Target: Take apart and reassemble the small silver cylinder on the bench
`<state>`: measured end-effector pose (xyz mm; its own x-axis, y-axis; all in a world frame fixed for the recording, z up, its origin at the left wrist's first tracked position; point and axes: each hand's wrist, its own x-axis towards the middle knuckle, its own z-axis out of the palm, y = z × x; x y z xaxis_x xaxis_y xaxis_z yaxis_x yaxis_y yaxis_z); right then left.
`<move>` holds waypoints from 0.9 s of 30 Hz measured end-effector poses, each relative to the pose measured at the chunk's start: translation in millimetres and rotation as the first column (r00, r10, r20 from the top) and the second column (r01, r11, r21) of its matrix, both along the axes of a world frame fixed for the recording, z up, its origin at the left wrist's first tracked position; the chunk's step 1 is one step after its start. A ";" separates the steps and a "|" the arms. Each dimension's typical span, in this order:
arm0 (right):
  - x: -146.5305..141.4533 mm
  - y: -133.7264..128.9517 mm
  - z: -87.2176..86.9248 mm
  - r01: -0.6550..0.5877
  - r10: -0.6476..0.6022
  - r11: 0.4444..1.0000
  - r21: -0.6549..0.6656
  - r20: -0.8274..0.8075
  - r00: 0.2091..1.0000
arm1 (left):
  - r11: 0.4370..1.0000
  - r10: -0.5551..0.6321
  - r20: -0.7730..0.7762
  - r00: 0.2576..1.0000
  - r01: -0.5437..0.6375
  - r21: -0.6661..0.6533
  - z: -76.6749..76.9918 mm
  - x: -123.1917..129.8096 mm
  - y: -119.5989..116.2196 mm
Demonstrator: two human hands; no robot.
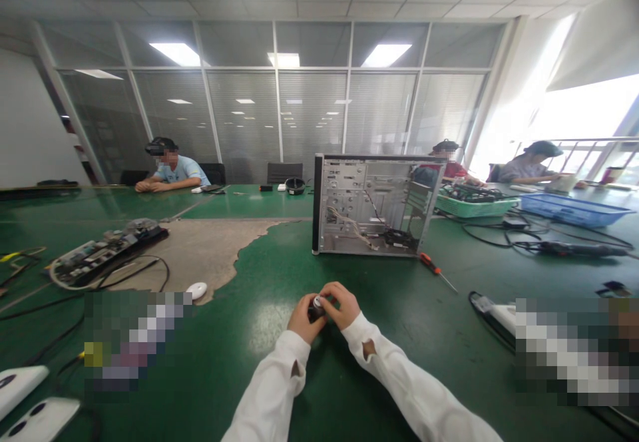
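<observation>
My left hand (301, 322) is closed round a small dark object with a whitish round top (317, 301), low over the green table. From the other side, the thumb and fingers of my right hand (342, 305) pinch at that whitish top. Its kind is too small to make out, and my fingers hide most of it. Beyond my hands stands an open computer case (369, 206), with loose cables and a dark part inside. An orange-handled screwdriver (431, 263) lies by the case's lower right corner, touching neither hand.
On the left are an opened power strip or similar board (107, 252), dark cables and a white round piece (197, 290). A green basket (476, 208) and a blue basket (574, 210) stand at the right, near more cables. Several people sit round the table (239, 389).
</observation>
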<state>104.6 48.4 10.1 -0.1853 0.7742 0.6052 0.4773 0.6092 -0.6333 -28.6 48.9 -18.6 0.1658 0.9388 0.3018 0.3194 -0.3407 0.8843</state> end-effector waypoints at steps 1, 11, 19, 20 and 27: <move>0.8 0.1 1.5 0.008 -0.007 1.000 0.012 -0.013 1.000 | 1.000 0.012 0.008 1.000 -0.012 -0.006 1.4 0.3 -0.9; 46.6 26.1 -23.8 0.238 -0.238 0.971 -0.035 0.009 0.971 | 0.975 0.219 0.132 0.967 -0.214 -0.052 5.5 -4.0 2.1; 67.8 35.9 -42.3 0.185 -0.148 0.977 -0.103 0.291 0.945 | 0.968 0.251 0.135 0.959 -0.245 -0.058 -1.9 -6.7 6.7; 70.2 36.7 -44.1 0.195 -0.151 0.974 -0.111 0.318 0.936 | 0.968 0.249 0.138 0.959 -0.243 -0.059 -2.0 -6.7 6.6; 99.2 47.2 -55.1 0.336 -0.264 0.935 -0.110 0.413 0.871 | 0.966 0.257 0.184 0.949 -0.246 -0.081 -4.9 -7.3 8.5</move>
<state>203.8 95.6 -45.0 -0.1174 0.9154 0.3851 0.8471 0.2947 -0.4422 -35.9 57.3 -23.5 -0.1333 0.9589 0.2506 0.2114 -0.2195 0.9524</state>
